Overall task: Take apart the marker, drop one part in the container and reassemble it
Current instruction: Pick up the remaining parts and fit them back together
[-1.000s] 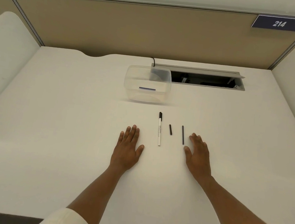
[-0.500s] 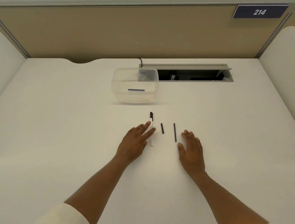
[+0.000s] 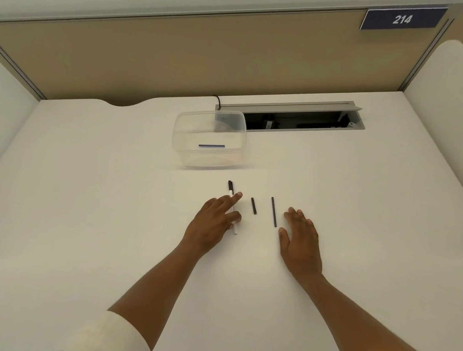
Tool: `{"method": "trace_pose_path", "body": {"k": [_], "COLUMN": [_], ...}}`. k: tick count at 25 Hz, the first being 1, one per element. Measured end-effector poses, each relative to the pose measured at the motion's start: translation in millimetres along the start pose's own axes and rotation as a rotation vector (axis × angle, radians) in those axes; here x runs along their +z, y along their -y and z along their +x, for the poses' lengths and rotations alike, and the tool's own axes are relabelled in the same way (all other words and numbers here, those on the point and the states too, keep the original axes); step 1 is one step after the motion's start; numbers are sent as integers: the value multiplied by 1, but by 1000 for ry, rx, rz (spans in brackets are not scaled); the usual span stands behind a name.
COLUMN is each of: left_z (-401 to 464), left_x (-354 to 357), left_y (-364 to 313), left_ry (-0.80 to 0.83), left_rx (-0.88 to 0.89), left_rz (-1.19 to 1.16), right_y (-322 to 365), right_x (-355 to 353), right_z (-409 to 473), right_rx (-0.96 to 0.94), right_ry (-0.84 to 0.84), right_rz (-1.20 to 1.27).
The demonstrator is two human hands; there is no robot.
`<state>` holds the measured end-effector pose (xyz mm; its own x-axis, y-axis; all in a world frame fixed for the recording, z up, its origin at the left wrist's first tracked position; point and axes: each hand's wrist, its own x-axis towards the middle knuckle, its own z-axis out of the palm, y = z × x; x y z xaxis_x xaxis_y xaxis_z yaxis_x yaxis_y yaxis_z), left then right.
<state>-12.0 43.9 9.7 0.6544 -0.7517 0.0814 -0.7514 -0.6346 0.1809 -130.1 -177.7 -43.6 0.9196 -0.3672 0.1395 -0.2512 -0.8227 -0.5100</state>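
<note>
The white marker body with its black tip (image 3: 230, 187) lies on the white desk (image 3: 106, 204). My left hand (image 3: 213, 222) is laid across the body, index finger and thumb spread over it, and hides its middle. To the right lie a short black piece (image 3: 254, 206) and a long thin black rod (image 3: 273, 212), both untouched. Just right of the rod, my right hand (image 3: 299, 240) rests flat on the desk, fingers apart, holding nothing. Farther back stands a clear plastic container (image 3: 177, 140) with a thin dark blue part (image 3: 211, 145) inside.
An open cable slot (image 3: 297, 122) with a grey flap is set into the desk behind and right of the container. A beige partition (image 3: 180, 54) closes the back, and white side panels flank the desk.
My left hand slid right from the bare desk onto the marker body. My right hand stayed beside the rod. The view shifted with my head.
</note>
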Motion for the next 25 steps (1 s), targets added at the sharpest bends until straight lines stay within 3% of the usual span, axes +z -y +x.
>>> {"method": "trace_pose_path", "body": {"k": [11,20,25], "left_z": [-14,-15,-17], "left_x": [5,-3,-12], "left_y": [4,-6,-2], "left_ry": [8,36,53], "left_rx": [-38,-222,-249], "left_rz": [118,-88,-81], "right_y": [17,41,38], "right_x": [-7,-19,-26], "right_z": [4,31,38], "right_rx": [53,144,169], "right_ry": [15,69,104], "right_rz": [-72,-164,-165]}}
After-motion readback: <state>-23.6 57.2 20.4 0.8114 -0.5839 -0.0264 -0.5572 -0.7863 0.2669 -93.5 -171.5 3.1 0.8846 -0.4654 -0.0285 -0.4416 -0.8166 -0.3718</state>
